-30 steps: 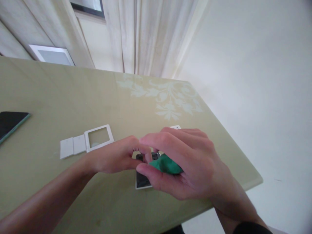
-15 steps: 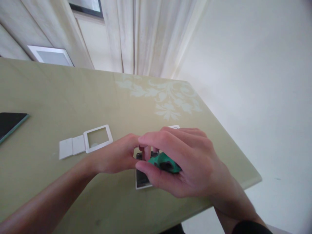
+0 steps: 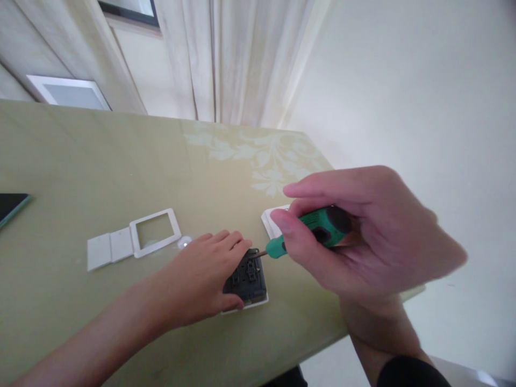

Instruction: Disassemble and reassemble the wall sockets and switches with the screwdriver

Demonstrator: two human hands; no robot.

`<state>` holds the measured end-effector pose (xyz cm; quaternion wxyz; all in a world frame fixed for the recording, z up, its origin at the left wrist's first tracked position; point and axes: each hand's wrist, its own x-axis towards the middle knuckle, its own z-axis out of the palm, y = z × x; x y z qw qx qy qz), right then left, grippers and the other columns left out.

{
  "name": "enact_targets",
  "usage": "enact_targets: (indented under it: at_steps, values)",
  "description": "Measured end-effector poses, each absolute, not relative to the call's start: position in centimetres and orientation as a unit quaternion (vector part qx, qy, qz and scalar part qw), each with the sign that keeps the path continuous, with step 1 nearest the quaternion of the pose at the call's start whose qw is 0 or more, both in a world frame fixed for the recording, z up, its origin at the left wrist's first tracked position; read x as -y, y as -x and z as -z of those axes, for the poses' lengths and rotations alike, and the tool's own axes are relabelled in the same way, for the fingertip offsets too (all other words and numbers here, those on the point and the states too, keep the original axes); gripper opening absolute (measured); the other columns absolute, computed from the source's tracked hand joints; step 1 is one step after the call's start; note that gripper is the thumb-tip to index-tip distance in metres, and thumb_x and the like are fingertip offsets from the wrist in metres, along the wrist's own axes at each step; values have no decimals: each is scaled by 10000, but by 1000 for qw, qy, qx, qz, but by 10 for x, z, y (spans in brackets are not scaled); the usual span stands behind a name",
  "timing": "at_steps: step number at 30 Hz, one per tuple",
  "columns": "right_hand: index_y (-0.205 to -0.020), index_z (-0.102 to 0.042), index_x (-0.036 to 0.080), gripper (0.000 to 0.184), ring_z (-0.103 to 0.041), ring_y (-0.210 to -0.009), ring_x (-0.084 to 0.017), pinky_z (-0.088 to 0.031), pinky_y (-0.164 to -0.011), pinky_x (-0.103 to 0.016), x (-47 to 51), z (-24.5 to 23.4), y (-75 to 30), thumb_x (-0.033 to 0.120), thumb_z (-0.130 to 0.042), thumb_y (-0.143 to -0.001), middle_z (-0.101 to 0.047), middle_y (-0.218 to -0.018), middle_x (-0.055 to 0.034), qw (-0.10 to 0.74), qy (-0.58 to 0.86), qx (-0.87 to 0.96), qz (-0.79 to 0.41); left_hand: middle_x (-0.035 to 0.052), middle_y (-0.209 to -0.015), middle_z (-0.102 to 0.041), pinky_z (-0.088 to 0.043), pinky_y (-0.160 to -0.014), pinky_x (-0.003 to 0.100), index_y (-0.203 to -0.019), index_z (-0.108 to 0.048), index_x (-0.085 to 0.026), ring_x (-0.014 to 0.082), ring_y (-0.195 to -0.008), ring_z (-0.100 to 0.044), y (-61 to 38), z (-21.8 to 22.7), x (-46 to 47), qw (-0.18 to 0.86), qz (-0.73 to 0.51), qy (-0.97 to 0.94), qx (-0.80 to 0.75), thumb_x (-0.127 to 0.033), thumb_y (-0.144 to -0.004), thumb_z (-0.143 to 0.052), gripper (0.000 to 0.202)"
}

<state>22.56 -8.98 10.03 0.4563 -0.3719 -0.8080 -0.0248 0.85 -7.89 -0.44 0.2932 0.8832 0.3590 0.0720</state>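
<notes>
My right hand (image 3: pixel 363 236) is wrapped round a green-and-black screwdriver (image 3: pixel 318 228), raised above the table, its short metal tip pointing left toward a dark switch module (image 3: pixel 248 279) in a white backing plate. My left hand (image 3: pixel 205 274) lies on the left side of that module, fingers spread flat, thumb along its front edge. A white plastic piece (image 3: pixel 269 223) shows just behind the screwdriver tip, partly hidden by my right hand.
A white square frame (image 3: pixel 154 232) and a white double rocker plate (image 3: pixel 108 248) lie left of my hands, with a small round white bit (image 3: pixel 184 242) beside them. A dark phone (image 3: pixel 10 207) sits at the left edge. The olive table (image 3: pixel 121 161) ends close on the right.
My right hand has lifted up and to the right, uncovering the switch module and showing the screwdriver. My left hand has flattened onto the module. The view has shifted slightly.
</notes>
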Motion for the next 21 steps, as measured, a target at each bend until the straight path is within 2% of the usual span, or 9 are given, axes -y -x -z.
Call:
enact_targets:
  at_steps: [2, 4, 10, 16, 19, 21]
  values:
    - [-1051, -753, 282, 111, -688, -585, -165, -618, -576, -334, 91, -104, -227, 256, -826, -971, -773, -775, 18, 453, 387, 803, 10, 169, -1382, -726, -517, -1120, 596, -1384, -664, -218, 435, -1300, -666, -14, 2, 83, 273, -40, -892, -358, -402, -776, -932, 689]
    - [-1029, -755, 283, 80, -679, -577, -160, -628, -597, -338, 91, -104, -227, 255, -812, -980, -762, -761, 23, 445, 388, 807, -9, 176, -1386, -727, -526, -1103, 608, -1423, -643, -208, 442, -1282, -673, -17, -1, 86, 265, -18, -897, -355, -375, -790, -914, 708]
    - [-1067, -755, 297, 72, -698, -615, -161, -629, -607, -330, 90, -102, -227, 308, -791, -1005, -773, -818, 7, 449, 382, 808, 5, 169, -1290, -760, -568, -962, 558, -1337, -655, -215, 420, -1141, -710, -16, -1, 90, 219, -4, -912, -346, -297, -831, -783, 528]
    - [-1029, -757, 293, 20, -675, -581, -160, -608, -579, -315, 91, -114, -233, 292, -766, -1011, -742, -715, 26, 427, 403, 809, -25, 123, -1290, -717, -545, -1007, 497, -1324, -631, -254, 377, -1165, -680, -7, -5, 87, 211, -61, -914, -340, -315, -781, -803, 572]
    - [-990, -766, 262, 39, -666, -562, -154, -585, -524, -314, 92, -115, -230, 270, -800, -971, -778, -765, 12, 480, 404, 779, 13, 112, -1285, -689, -550, -1012, 495, -1310, -638, -258, 366, -1159, -675, -2, -11, 83, 240, -72, -906, -341, -296, -771, -803, 564]
    - [-990, -766, 256, 63, -666, -544, -156, -576, -498, -325, 95, -114, -228, 270, -817, -956, -791, -787, 6, 530, 402, 745, 43, 103, -1321, -670, -553, -1040, 473, -1368, -626, -269, 349, -1185, -673, 2, -14, 79, 276, -89, -897, -334, -272, -786, -791, 605]
